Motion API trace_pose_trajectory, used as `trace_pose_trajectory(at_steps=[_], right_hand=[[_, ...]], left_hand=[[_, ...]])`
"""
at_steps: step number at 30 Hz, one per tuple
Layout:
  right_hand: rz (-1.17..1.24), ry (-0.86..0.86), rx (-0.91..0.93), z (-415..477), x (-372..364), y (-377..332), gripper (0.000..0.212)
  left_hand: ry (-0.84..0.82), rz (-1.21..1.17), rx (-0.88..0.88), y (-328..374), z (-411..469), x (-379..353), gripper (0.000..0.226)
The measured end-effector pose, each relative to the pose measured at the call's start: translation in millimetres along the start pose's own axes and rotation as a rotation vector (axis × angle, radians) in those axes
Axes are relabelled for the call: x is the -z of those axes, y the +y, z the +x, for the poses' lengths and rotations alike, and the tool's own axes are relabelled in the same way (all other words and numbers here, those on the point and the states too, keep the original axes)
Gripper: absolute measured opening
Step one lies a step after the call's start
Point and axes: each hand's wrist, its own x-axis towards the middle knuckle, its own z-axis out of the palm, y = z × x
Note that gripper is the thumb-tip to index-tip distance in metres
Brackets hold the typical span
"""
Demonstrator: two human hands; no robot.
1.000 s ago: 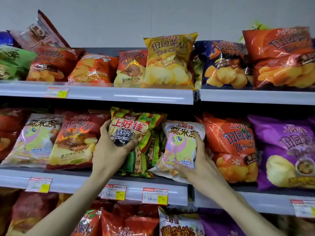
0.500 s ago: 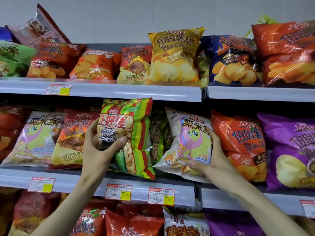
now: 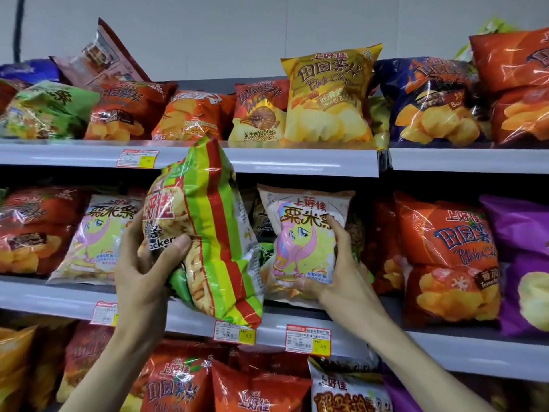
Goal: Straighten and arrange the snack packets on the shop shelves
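My left hand (image 3: 145,266) grips a green, yellow and red striped prawn cracker packet (image 3: 214,233) and holds it out in front of the middle shelf (image 3: 74,301), its top reaching the upper shelf's edge. My right hand (image 3: 335,275) grips the lower right side of a white pony packet (image 3: 300,233) that stands on the middle shelf. A second white pony packet (image 3: 98,236) leans to the left of my left hand. Dark packets behind the striped one are mostly hidden.
The upper shelf (image 3: 297,160) carries red, orange, yellow (image 3: 329,96) and blue chip bags, some leaning. Red (image 3: 445,263) and purple (image 3: 523,263) bags fill the middle shelf's right side. More packets crowd the bottom shelf. Price tags (image 3: 307,341) line the shelf edges.
My left hand has pulled the striped packet out of the middle shelf, up and toward me. My right hand stays on the pony packet, which now stands more upright.
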Motion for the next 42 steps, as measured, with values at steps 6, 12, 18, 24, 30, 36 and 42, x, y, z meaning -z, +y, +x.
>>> trace_pose_trajectory(at_steps=[6, 12, 18, 24, 30, 36, 42], right_hand=[[0.058, -0.029, 0.010, 9, -43, -16, 0.114], [0.070, -0.114, -0.001, 12, -58, -23, 0.110], [0.097, -0.096, 0.015, -12, -17, -15, 0.062], [0.453, 0.205, -0.154, -55, 60, -7, 0.051], [0.000, 0.079, -0.125, -83, 83, -28, 0.101], [-0.363, 0.013, -0.089, -58, 75, -20, 0.121], [-0.287, 0.042, -0.072, -27, 84, 2, 0.116]], left_hand=[[0.088, 0.061, 0.013, 19, -7, 25, 0.108], [0.023, 0.138, 0.043, 35, -21, 18, 0.084], [-0.275, 0.268, 0.139, 38, -27, -32, 0.098], [-0.437, 0.383, 0.160, 13, -28, -99, 0.099], [-0.433, 0.654, -0.016, -6, -31, -156, 0.101], [-0.395, 0.731, -0.034, -28, -27, -177, 0.093], [-0.471, 0.499, -0.016, -39, -21, -172, 0.080]])
